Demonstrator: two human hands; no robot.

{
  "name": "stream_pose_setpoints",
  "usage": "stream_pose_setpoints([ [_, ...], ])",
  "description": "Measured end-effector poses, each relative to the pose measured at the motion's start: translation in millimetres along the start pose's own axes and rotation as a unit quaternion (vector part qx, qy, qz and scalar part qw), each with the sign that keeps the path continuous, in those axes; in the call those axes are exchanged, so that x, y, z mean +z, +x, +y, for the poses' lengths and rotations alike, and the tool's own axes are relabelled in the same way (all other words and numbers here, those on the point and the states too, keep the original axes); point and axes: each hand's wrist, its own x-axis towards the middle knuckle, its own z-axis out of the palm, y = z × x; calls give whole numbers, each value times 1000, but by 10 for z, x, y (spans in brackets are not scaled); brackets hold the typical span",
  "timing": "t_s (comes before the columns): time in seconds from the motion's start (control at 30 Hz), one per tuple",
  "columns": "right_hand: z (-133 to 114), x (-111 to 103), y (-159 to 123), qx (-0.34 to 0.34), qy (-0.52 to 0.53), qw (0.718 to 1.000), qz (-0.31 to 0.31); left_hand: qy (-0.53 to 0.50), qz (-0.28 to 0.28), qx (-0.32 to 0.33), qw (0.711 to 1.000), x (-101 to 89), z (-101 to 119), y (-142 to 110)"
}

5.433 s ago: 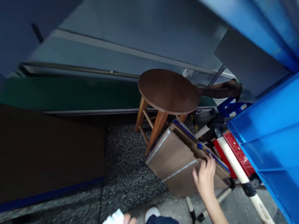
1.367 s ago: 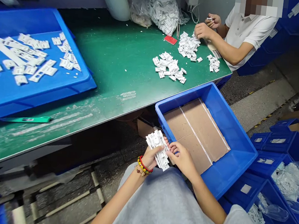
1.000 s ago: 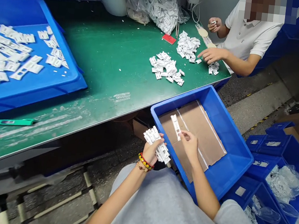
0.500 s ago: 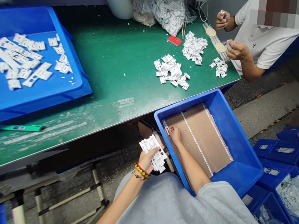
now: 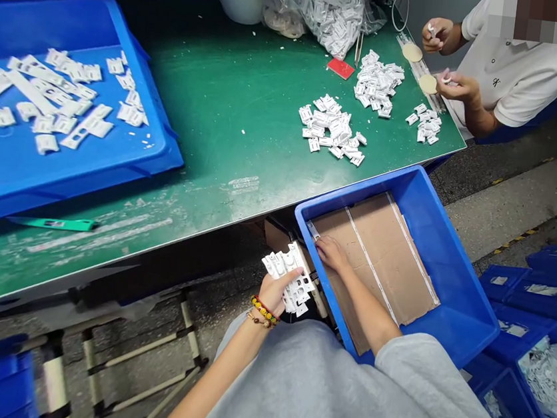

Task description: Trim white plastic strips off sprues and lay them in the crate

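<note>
My left hand (image 5: 274, 290) is shut on a stack of white moulded plastic parts (image 5: 287, 277), holding it just above my lap. My right hand (image 5: 332, 254) reaches into a blue plastic crate (image 5: 439, 207) and lies low on its brown cardboard liner (image 5: 378, 260). Its fingertips touch the end of a single white plastic strip (image 5: 312, 230), which rests in the crate's near left corner. Beaded bracelets circle my left wrist.
A green-topped workbench (image 5: 221, 95) holds several white part piles, a red card and plastic bags. A seated co-worker's hands (image 5: 443, 60) work at its far end. A blue tray (image 5: 69, 104) of white parts sits left; more blue crates stand lower right.
My right hand has moved down and left into the crate's corner, and the white strip it lifted earlier now lies there. My left hand still holds the stack.
</note>
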Motion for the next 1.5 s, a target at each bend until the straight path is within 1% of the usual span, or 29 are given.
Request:
stream_pose_setpoints([
  [0.07, -136, -148, -74, 13, 13, 999, 43, 0, 6, 0, 1000, -5, 11, 3],
  [0.13, -359, -296, -203, 35, 26, 995, 91, 2, 3, 1, 1000, 0, 13, 7],
  [0.17, -496, -358, -280, 41, 40, 993, 105, 6, -2, 4, 1000, 7, 11, 8],
  [0.2, -641, -408, -357, 40, 63, 992, 106, 11, -9, 10, 1000, 18, 7, 9],
  [0.3, -1023, -484, -534, 38, 190, 979, 57, 34, -36, 37, 998, 62, 1, 5],
  [0.37, -1144, -497, -576, 61, 261, 963, 34, 48, -56, 48, 996, 91, 7, -4],
  [0.4, -1146, -504, -572, 80, 294, 952, 33, 51, -64, 45, 996, 100, 14, -10],
  [0.47, -1034, -534, -515, 123, 352, 927, 47, 44, -69, 31, 996, 107, 32, -25],
  [0.5, -928, -556, -465, 143, 355, 922, 60, 37, -65, 23, 997, 102, 40, -33],
  [0.53, -798, -578, -401, 159, 340, 924, 75, 30, -58, 14, 998, 93, 47, -42],
  [0.57, -654, -595, -325, 171, 306, 932, 90, 25, -52, 6, 998, 80, 50, -50],
  [0.6, -505, -601, -241, 180, 253, 946, 98, 22, -48, -1, 999, 65, 50, -58],
  [0.63, -359, -590, -151, 187, 219, 952, 101, 21, -47, -9, 999, 50, 47, -66],
  [0.73, -5, -433, 108, 199, 158, 963, 93, 18, -44, -35, 998, 9, 22, -86],
  [0.83, 196, -151, 301, 200, 104, 971, 75, 16, -36, -46, 998, -24, -6, -96],
  [0.93, 306, 92, 413, 192, 50, 978, 60, 20, -27, -51, 998, -61, -21, -95],
  [1.03, 390, 204, 444, 181, -6, 982, 58, 23, -19, -57, 998, -93, -25, -90],
  [1.13, 452, 223, 404, 166, -55, 983, 58, 22, -18, -59, 998, -105, -26, -89],
  [1.23, 470, 218, 355, 152, -82, 984, 45, 20, -17, -59, 998, -99, -31, -92],
  [1.37, 431, 213, 376, 155, -90, 983, 38, 20, -14, -60, 998, -91, -43, -91],
  [1.5, 349, 200, 410, 159, -74, 984, 41, 22, -12, -59, 998, -82, -54, -87],
])
